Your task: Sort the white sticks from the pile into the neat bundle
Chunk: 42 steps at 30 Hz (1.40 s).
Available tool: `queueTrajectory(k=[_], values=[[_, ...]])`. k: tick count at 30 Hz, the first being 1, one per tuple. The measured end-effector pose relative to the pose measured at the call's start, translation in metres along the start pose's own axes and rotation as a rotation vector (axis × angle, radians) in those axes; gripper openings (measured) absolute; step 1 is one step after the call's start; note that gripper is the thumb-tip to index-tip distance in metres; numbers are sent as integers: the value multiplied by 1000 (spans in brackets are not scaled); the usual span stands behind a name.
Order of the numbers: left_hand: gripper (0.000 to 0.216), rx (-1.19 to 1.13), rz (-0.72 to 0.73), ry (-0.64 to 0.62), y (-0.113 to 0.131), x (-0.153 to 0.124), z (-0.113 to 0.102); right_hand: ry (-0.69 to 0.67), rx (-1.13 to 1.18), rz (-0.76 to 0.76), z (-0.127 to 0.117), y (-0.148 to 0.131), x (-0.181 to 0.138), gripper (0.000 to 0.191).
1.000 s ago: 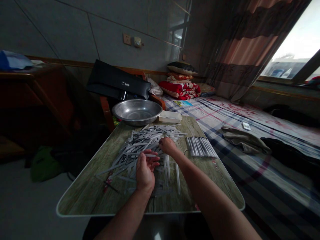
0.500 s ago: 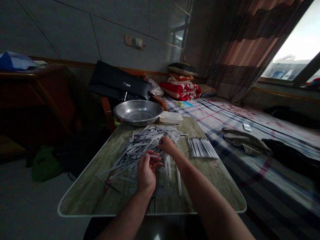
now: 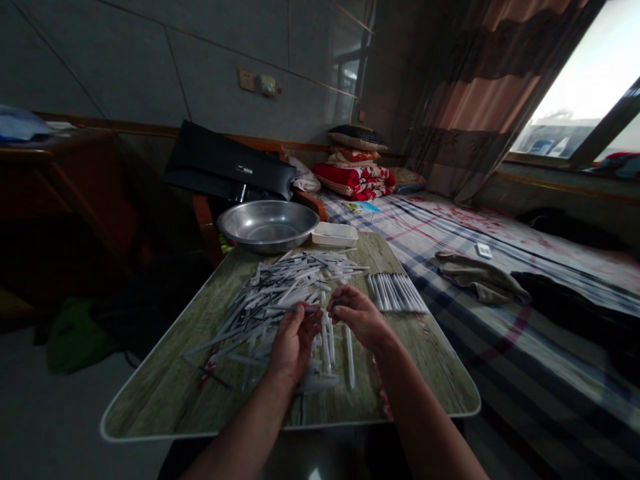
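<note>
My left hand (image 3: 296, 337) pinches a whitish pen barrel (image 3: 285, 307) between thumb and fingers, holding it roughly level over the table. Close to its right end is my right hand (image 3: 356, 312), fingers curled together; whatever they hold is too small and dark to make out. Beyond both hands spreads a loose heap of pale and dark pen parts (image 3: 290, 277). A few separate barrels (image 3: 351, 357) lie below my right hand. To the right, a neat row of pale pens (image 3: 397, 293) with dark ends lies side by side.
A metal basin (image 3: 270, 225) and a white plastic tray (image 3: 335, 234) stand at the far edge of the wood-patterned table (image 3: 165, 393). A bed with a checked sheet (image 3: 400, 230) runs along the right. A black monitor-like panel (image 3: 225, 163) leans behind the basin.
My right hand has come back from the heap toward me, closer to the barrel in my left hand. My left hand keeps its hold on the barrel. The view has shifted slightly.
</note>
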<state>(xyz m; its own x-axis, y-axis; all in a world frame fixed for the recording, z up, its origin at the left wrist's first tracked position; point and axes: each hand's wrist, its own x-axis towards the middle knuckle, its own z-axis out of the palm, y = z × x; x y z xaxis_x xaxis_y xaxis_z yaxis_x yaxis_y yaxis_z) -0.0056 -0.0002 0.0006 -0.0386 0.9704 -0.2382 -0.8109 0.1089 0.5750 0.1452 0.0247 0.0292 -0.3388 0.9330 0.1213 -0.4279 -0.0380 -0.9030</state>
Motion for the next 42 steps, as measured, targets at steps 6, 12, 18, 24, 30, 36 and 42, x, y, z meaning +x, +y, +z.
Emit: queueTrajectory(k=[6,12,18,24,30,36,42], values=[[24,-27,-21,-51,-2,0,-2,84,-78,-56,1,11,-2,26],[25,-11,-23,-55,-3,0,-2,108,-37,-108,6,19,-1,29],[25,14,-5,-77,-3,0,-3,104,-62,-102,13,16,-3,25],[27,24,-2,-60,-2,-2,0,149,-151,-124,12,19,-2,24],[27,48,4,-52,-2,-1,0,197,-241,-154,11,26,1,23],[32,72,23,-27,-4,0,-2,206,-288,-119,8,28,1,20],[34,108,34,-31,-4,-2,0,221,-558,-96,5,21,-4,12]])
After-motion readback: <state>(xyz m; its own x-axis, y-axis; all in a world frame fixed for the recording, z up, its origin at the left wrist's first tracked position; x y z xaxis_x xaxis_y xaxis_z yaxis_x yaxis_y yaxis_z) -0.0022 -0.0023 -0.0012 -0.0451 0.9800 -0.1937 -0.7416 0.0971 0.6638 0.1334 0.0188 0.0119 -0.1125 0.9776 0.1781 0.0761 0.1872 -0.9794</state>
